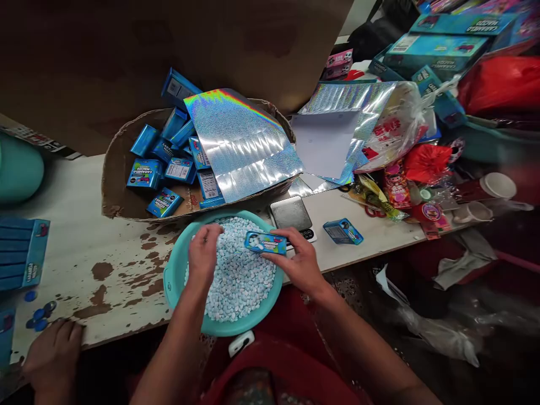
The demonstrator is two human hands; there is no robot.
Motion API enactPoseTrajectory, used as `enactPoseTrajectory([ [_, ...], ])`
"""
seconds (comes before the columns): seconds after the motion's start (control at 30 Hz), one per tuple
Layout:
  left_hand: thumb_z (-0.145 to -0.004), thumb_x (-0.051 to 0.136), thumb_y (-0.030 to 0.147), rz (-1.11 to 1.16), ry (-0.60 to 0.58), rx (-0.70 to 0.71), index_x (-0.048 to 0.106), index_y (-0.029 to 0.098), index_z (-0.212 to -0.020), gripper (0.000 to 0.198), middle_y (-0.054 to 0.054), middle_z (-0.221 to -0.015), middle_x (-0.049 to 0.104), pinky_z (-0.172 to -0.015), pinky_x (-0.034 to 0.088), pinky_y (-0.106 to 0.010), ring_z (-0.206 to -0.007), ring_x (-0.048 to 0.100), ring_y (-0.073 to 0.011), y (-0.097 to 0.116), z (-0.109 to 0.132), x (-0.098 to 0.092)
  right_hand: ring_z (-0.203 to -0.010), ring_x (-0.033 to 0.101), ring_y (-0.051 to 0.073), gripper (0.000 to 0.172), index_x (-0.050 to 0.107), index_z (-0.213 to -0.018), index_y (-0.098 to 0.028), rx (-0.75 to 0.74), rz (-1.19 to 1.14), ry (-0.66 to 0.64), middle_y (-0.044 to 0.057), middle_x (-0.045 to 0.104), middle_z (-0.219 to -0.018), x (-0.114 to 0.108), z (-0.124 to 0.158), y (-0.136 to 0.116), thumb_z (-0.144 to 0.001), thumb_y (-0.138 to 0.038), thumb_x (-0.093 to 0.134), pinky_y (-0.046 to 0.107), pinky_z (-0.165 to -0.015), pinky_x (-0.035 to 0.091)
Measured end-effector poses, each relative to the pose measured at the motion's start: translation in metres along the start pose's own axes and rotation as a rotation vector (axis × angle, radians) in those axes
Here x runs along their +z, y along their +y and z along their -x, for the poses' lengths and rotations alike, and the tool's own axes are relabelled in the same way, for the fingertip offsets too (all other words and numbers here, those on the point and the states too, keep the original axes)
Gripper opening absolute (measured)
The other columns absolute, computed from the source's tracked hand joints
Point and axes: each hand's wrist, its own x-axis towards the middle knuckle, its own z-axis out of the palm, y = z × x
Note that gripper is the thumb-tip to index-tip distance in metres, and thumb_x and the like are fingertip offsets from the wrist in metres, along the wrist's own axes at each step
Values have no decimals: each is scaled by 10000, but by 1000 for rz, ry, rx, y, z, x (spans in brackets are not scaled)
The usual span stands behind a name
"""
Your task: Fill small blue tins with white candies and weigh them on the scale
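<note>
A turquoise basin full of small pale blue candies stands at the table's front edge. Over its left part is my left hand, fingers curled together; whatever they may hold is hidden. My right hand grips a small blue candy box by its right end, thumb and fingers on opposite sides, above the candies. Just behind that hand lies a small digital scale. Another blue box rests on the table to the right, apart from my hand.
Behind the basin, a cut-down cardboard box holds several blue boxes under a shiny holographic sheet. Wrappers, bags and a cup crowd the right. At left are a display carton, blue caps and another person's hand.
</note>
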Motion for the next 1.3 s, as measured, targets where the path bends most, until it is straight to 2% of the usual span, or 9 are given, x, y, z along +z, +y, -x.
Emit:
enactPoseTrajectory([
  [0.1, -747, 690, 381, -335, -104, 71, 663, 227, -954, 259, -63, -1061, 630, -966, 394, -382, -1077, 529, -245, -15, 9, 3, -904, 601, 197, 328, 628, -1028, -240, 8, 83, 84, 29, 629, -970, -22, 0, 9, -742, -331, 760, 340, -802, 496],
  [0.23, -741, 711, 347, -146, -248, 112, 540, 275, -1216, 510, -68, -1276, 534, -995, 393, -388, -1200, 483, -240, -1, 29, 38, -921, 597, 205, 313, 623, -1045, -244, -72, 129, 59, 38, 633, -982, -28, -1, 9, -762, -303, 743, 355, -813, 493],
  [0.4, -722, 730, 291, 94, -403, -45, 597, 244, -1142, 443, -81, -1180, 594, -872, 468, -318, -1114, 541, -221, 22, 30, 68, -923, 599, 205, 336, 621, -1063, -257, -84, 48, 28, 38, 632, -996, -23, 5, 0, -754, -291, 750, 352, -806, 504],
  [0.6, -785, 662, 396, 76, -324, -130, 563, 220, -1169, 434, -98, -1145, 619, -853, 480, -343, -1028, 595, -223, -2, 20, 39, -896, 604, 197, 376, 621, -1039, -238, 67, -91, 177, 35, 624, -979, -43, 1, 32, -710, -327, 779, 346, -798, 511],
  [0.77, -774, 656, 413, -550, -102, 188, 640, 221, -1035, 324, -115, -1135, 612, -1033, 328, -476, -1153, 488, -319, -55, 13, 3, -884, 597, 190, 413, 607, -1029, -192, 129, -73, 358, 36, 620, -958, -54, -30, 94, -688, -361, 769, 337, -804, 497],
  [0.9, -847, 551, 441, -805, -190, 337, 601, 195, -1114, 367, -148, -1179, 585, -1028, 303, -507, -1170, 457, -345, -81, 15, -7, -955, 596, 212, 473, 594, -1060, -169, 154, -48, 306, 72, 628, -1023, -55, -43, 125, -678, -394, 760, 381, -875, 486],
  [1.03, -870, 511, 451, -862, -199, 364, 589, 190, -1136, 380, -155, -1197, 578, -1015, 307, -487, -1166, 457, -338, -85, 17, -6, -1173, 528, 228, 571, 525, -1205, -210, 138, -15, 356, 104, 569, -1253, -67, -27, 121, -711, -399, 741, 451, -1028, 400],
  [1.17, -864, 524, 437, -843, -246, 368, 618, 200, -1076, 332, -142, -1126, 605, -989, 324, -474, -1115, 478, -330, -83, 16, -4, -1050, 609, 224, 464, 551, -1140, -175, 265, -96, 426, 139, 620, -1176, -79, 6, 113, -769, -417, 687, 473, -969, 455],
  [1.3, -890, 454, 467, -888, -442, 260, 594, 201, -1080, 355, -116, -1071, 599, -878, 402, -411, -1024, 526, -291, -75, 21, -1, -985, 631, 226, 427, 593, -1063, -170, 384, -131, 436, 127, 654, -1095, -79, 37, 115, -744, -428, 711, 466, -942, 481],
])
